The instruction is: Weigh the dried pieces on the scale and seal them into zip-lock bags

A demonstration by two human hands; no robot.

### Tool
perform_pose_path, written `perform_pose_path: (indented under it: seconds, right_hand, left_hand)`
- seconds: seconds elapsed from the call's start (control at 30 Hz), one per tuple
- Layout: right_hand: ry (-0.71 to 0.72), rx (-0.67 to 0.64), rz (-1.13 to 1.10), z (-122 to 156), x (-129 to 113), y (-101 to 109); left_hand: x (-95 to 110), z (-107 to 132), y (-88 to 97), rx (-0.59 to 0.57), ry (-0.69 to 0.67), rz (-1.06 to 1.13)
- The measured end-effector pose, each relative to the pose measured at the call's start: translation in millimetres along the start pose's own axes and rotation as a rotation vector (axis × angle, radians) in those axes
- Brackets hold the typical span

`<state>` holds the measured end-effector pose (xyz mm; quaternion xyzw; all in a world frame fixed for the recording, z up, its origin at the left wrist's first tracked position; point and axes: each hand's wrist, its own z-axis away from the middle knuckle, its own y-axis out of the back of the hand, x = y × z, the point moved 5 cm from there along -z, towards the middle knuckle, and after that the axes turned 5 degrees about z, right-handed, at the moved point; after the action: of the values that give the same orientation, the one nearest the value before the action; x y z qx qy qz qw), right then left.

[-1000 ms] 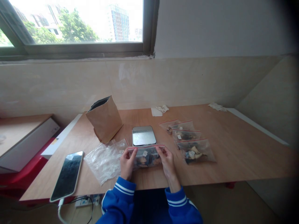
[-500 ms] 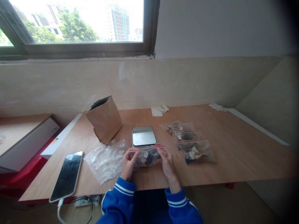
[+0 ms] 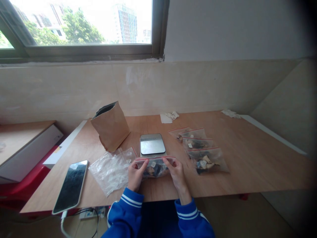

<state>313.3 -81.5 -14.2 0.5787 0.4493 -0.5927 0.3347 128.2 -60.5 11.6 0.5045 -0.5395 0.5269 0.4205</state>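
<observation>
A clear zip bag (image 3: 156,170) with a red zip strip and dark and tan pieces inside is held between both my hands, just in front of the scale. My left hand (image 3: 135,173) pinches the left end of its top edge, thumb on the strip. At the right end, my right hand (image 3: 176,173) grips the same edge between thumb and fingers. The kitchen scale (image 3: 152,144) has a shiny square plate with nothing on it; its front part is hidden behind the bag. Flat clear zip bags (image 3: 111,172) lie just left of my left hand.
Several filled zip bags (image 3: 208,162) overlap at the right. A brown paper bag (image 3: 111,127) stands open at the back left. A phone (image 3: 70,186) with a charging cable (image 3: 63,218) lies at the front left edge. Crumpled tissue (image 3: 172,115) sits near the wall.
My right thumb has come down onto the zip strip, and the bag's top edge is now straighter and flatter between my hands. The other things have stayed in place.
</observation>
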Motion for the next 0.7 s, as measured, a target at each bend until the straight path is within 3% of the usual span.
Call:
perform_pose_path:
  seconds: [0.2, 0.3, 0.4, 0.5, 0.7]
  right_hand:
    - [0.014, -0.015, -0.017, -0.6, -0.1, 0.3]
    - [-0.015, -0.045, -0.083, 0.5, -0.4, -1.8]
    - [-0.042, -0.16, -0.137, 3.2, -4.6, -9.3]
    - [-0.046, -0.245, -0.141, 5.9, -9.8, -15.2]
    - [0.006, -0.255, -0.072, 6.7, -13.9, -16.2]
  left_hand:
    - [-0.4, -1.1, 2.3, -0.003, -0.011, -0.002]
    - [-0.5, -1.3, -1.0, -0.084, 0.033, 0.039]
    - [1.4, -0.5, -5.6, -0.158, 0.054, 0.039]
    - [4.7, -0.1, -6.6, -0.153, 0.026, 0.02]
    - [5.3, 0.9, -7.8, -0.163, 0.023, 0.033]
